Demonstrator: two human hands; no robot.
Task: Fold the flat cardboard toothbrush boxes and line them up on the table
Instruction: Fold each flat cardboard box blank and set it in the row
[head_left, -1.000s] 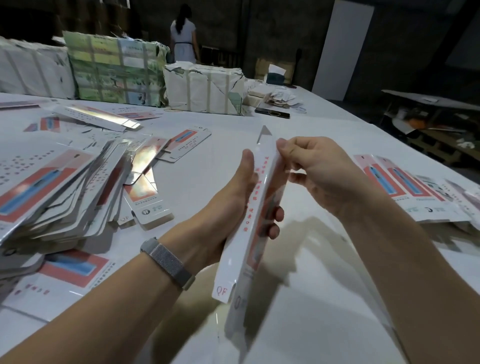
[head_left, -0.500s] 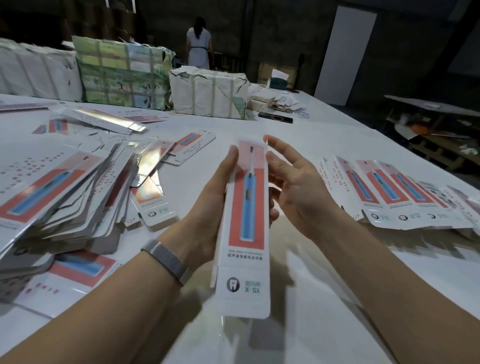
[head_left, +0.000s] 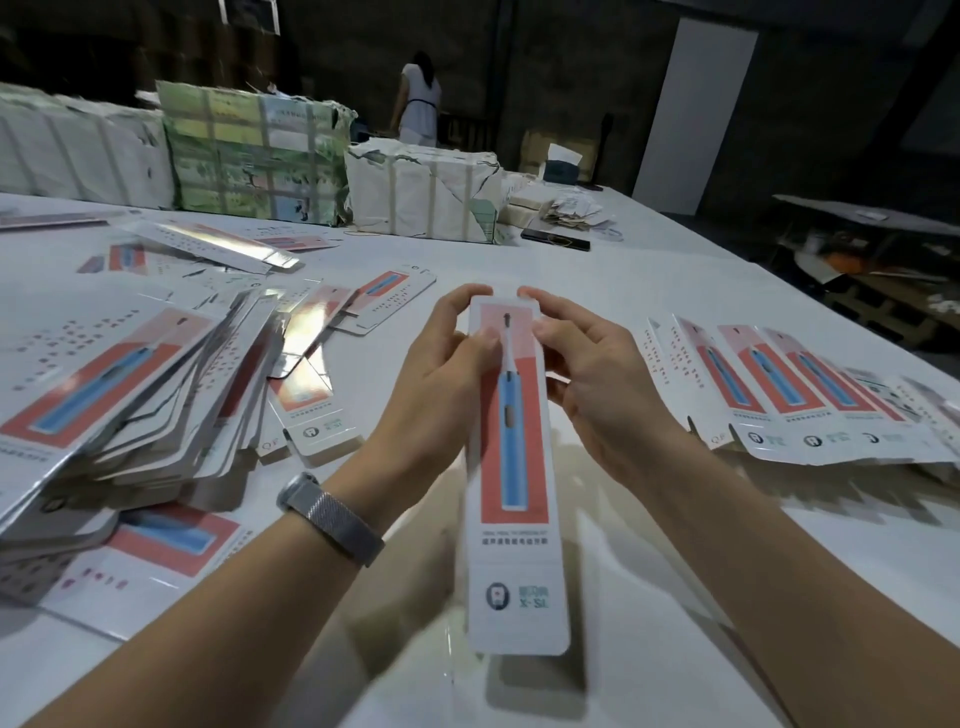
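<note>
White table (head_left: 649, 291) in a dim room with dark walls; person (head_left: 418, 98) standing at the back, wrapped bundles (head_left: 426, 192) and a black phone (head_left: 555, 240) at the far edge. Loose pile of flat boxes (head_left: 130, 395) on the left, row of folded boxes (head_left: 810, 395) lined up on the right. Both hands pinch one toothbrush box (head_left: 514, 467) above the table centre, left hand (head_left: 441, 374) and right hand (head_left: 597, 379) at its top end. Print reads "X-S1", side flap "QF"
</note>
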